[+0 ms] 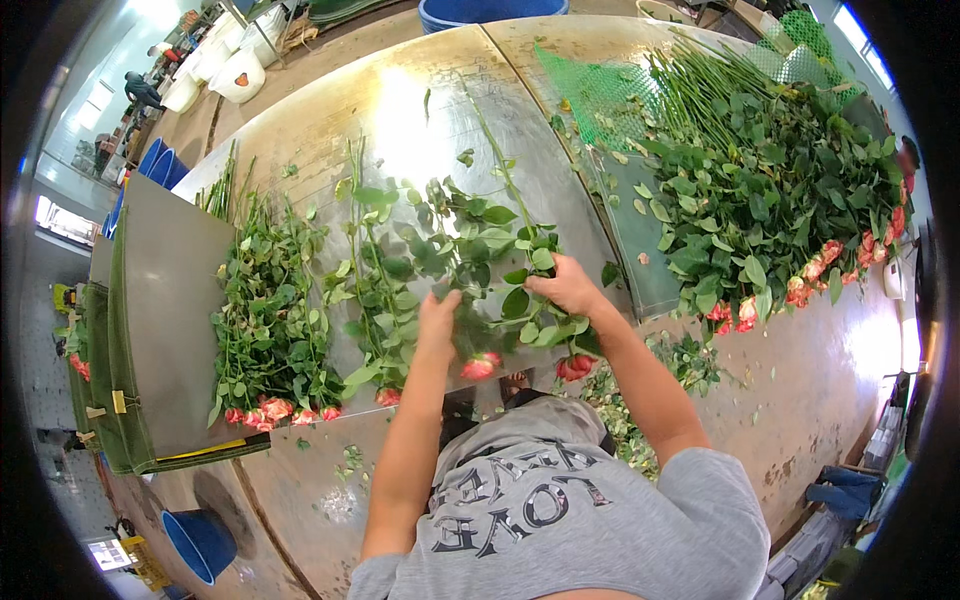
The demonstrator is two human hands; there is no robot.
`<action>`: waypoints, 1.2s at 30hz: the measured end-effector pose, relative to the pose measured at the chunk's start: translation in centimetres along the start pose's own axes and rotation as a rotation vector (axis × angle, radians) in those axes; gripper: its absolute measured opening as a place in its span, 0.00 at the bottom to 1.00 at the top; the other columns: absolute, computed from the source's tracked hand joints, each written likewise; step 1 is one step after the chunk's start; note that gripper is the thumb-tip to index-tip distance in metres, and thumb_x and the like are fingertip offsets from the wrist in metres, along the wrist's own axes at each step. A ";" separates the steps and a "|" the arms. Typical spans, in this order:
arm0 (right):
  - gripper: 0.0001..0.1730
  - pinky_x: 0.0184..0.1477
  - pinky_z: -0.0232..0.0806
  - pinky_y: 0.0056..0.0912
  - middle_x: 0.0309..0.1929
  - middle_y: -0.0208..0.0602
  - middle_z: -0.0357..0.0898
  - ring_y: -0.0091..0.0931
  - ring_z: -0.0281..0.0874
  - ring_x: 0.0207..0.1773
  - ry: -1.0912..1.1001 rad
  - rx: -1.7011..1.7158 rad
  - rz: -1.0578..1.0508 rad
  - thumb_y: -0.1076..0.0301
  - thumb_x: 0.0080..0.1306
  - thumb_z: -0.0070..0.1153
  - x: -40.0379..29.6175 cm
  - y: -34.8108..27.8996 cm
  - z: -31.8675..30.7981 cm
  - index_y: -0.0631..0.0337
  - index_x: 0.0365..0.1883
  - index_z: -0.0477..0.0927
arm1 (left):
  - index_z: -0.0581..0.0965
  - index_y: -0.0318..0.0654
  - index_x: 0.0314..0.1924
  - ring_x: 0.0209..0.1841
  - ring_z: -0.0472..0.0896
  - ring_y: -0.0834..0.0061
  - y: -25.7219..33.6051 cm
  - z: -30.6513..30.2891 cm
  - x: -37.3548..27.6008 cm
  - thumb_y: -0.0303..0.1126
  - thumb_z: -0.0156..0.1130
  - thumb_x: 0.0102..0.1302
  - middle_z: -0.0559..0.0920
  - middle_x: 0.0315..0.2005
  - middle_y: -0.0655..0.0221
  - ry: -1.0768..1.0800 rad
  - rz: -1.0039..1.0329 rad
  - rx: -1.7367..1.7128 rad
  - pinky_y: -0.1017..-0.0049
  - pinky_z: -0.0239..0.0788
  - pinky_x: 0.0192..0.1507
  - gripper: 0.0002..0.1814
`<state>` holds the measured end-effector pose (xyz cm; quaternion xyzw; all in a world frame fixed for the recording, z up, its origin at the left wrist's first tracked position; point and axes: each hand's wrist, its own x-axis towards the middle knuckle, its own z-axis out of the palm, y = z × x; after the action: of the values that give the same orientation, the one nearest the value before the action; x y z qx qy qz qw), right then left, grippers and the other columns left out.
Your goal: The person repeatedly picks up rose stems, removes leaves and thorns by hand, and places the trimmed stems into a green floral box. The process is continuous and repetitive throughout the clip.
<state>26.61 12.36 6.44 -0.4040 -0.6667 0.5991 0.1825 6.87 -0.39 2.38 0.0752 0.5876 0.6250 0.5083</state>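
Note:
My left hand [439, 313] is closed around the leafy stem of a rose with a pink-red bloom [480, 366]. In my right hand [566, 285] is the stem of another rose, whose red bloom [576, 367] hangs at the table's near edge. Left of my left hand, a few leafy rose stems [360, 255] lie on the metal table [315, 127]. Farther left lies a row of leafy roses [274, 307] with coral blooms towards me. A large pile of roses [750, 187] lies at the right, stems pointing away from me, partly over green netting [600, 97].
An upright grey panel [172, 315] with green cloth-covered boards [124, 352] stands at the left. Blue tubs are beyond the table and on the floor at lower left [199, 546]. Cut leaves [622, 420] litter the floor. People [141, 91] are far off at upper left.

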 end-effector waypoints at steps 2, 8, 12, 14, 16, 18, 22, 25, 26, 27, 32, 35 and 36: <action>0.23 0.41 0.68 0.33 0.33 0.44 0.80 0.32 0.78 0.36 0.058 -0.172 -0.092 0.61 0.52 0.59 -0.4 -0.1 0.3 0.63 0.45 0.75 | 0.71 0.38 0.45 0.29 0.79 0.72 -2.1 -1.4 0.8 0.26 0.53 0.65 0.79 0.31 0.69 0.032 0.075 0.067 0.69 0.74 0.29 0.08; 0.23 0.44 0.67 0.47 0.38 0.52 0.76 0.47 0.74 0.43 0.202 -0.423 -0.087 0.62 0.55 0.58 0.0 1.4 7.9 0.64 0.46 0.68 | 0.72 0.35 0.49 0.40 0.75 0.77 -3.3 0.6 -1.9 0.25 0.53 0.66 0.77 0.39 0.69 0.312 0.133 0.221 0.73 0.65 0.44 0.12; 0.21 0.43 0.66 0.46 0.40 0.50 0.73 0.48 0.71 0.44 0.304 -0.388 -0.241 0.63 0.57 0.57 0.8 1.4 11.4 0.64 0.45 0.70 | 0.72 0.31 0.49 0.39 0.74 0.74 -3.9 -1.9 -1.7 0.24 0.51 0.63 0.78 0.40 0.65 0.262 0.312 0.304 0.73 0.65 0.44 0.14; 0.20 0.43 0.66 0.46 0.39 0.50 0.73 0.48 0.72 0.43 0.279 -0.400 -0.263 0.63 0.58 0.57 1.8 1.1 11.7 0.65 0.46 0.70 | 0.72 0.30 0.47 0.37 0.74 0.74 -4.4 -3.1 -1.3 0.25 0.52 0.62 0.79 0.37 0.64 0.255 0.314 0.375 0.72 0.65 0.42 0.13; 0.20 0.42 0.66 0.46 0.40 0.49 0.73 0.47 0.72 0.43 0.282 -0.456 -0.255 0.64 0.58 0.57 2.5 1.7 12.2 0.64 0.45 0.70 | 0.73 0.29 0.45 0.32 0.73 0.73 -4.2 -3.6 -0.8 0.27 0.54 0.61 0.79 0.34 0.61 0.281 0.397 0.524 0.70 0.66 0.39 0.13; 0.19 0.42 0.66 0.46 0.39 0.49 0.73 0.47 0.72 0.43 0.313 -0.491 -0.275 0.64 0.58 0.57 2.8 2.1 12.4 0.63 0.45 0.71 | 0.70 0.29 0.51 0.35 0.76 0.68 -4.2 -3.7 -0.9 0.28 0.54 0.61 0.79 0.37 0.56 0.289 0.393 0.603 0.68 0.67 0.40 0.18; 0.18 0.41 0.66 0.47 0.38 0.47 0.72 0.47 0.72 0.41 0.306 -0.490 -0.264 0.65 0.57 0.56 2.2 1.0 12.8 0.62 0.44 0.71 | 0.67 0.35 0.57 0.39 0.78 0.63 -2.3 -1.9 -2.1 0.28 0.54 0.62 0.79 0.40 0.53 0.291 0.281 0.618 0.68 0.67 0.43 0.22; 0.17 0.40 0.66 0.47 0.38 0.47 0.72 0.47 0.72 0.41 0.287 -0.460 -0.226 0.65 0.56 0.55 2.4 0.5 13.4 0.62 0.43 0.72 | 0.67 0.37 0.57 0.40 0.78 0.63 -2.6 -2.6 -1.6 0.29 0.55 0.62 0.79 0.40 0.55 0.265 0.365 0.640 0.68 0.67 0.44 0.22; 0.17 0.40 0.66 0.47 0.38 0.47 0.72 0.47 0.72 0.41 0.281 -0.451 -0.223 0.65 0.57 0.55 2.5 0.3 13.4 0.61 0.43 0.72 | 0.68 0.37 0.56 0.40 0.78 0.63 -2.5 -2.7 -1.4 0.29 0.55 0.62 0.79 0.40 0.56 0.262 0.370 0.633 0.68 0.67 0.44 0.22; 0.17 0.40 0.66 0.47 0.38 0.47 0.72 0.47 0.72 0.41 0.274 -0.442 -0.215 0.65 0.57 0.55 2.5 0.3 13.4 0.61 0.43 0.72 | 0.68 0.37 0.56 0.41 0.78 0.63 -2.7 -2.8 -1.2 0.29 0.55 0.61 0.79 0.40 0.56 0.258 0.371 0.626 0.68 0.67 0.44 0.22; 0.15 0.40 0.65 0.48 0.34 0.48 0.72 0.47 0.71 0.41 0.270 -0.391 -0.232 0.63 0.57 0.56 3.2 0.9 13.4 0.61 0.38 0.72 | 0.67 0.36 0.57 0.34 0.71 0.78 -2.9 -3.4 -0.6 0.24 0.56 0.60 0.75 0.36 0.69 0.201 0.339 0.519 0.75 0.64 0.37 0.23; 0.15 0.40 0.65 0.48 0.34 0.49 0.72 0.47 0.71 0.40 0.276 -0.385 -0.244 0.62 0.57 0.56 3.4 1.3 13.1 0.61 0.38 0.72 | 0.67 0.36 0.57 0.34 0.71 0.78 -2.0 -2.9 -0.9 0.25 0.56 0.60 0.74 0.35 0.69 0.177 0.233 0.496 0.74 0.64 0.36 0.24; 0.15 0.40 0.65 0.48 0.35 0.49 0.72 0.47 0.71 0.40 0.271 -0.366 -0.243 0.62 0.57 0.56 3.4 1.1 13.1 0.61 0.39 0.73 | 0.67 0.36 0.58 0.32 0.71 0.77 -1.6 -2.9 -1.0 0.25 0.55 0.60 0.75 0.35 0.69 0.168 0.280 0.512 0.73 0.64 0.36 0.24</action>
<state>15.35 6.32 1.74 -0.4241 -0.7772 0.3824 0.2645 6.18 -3.35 0.68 0.2293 0.7500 0.5247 0.3312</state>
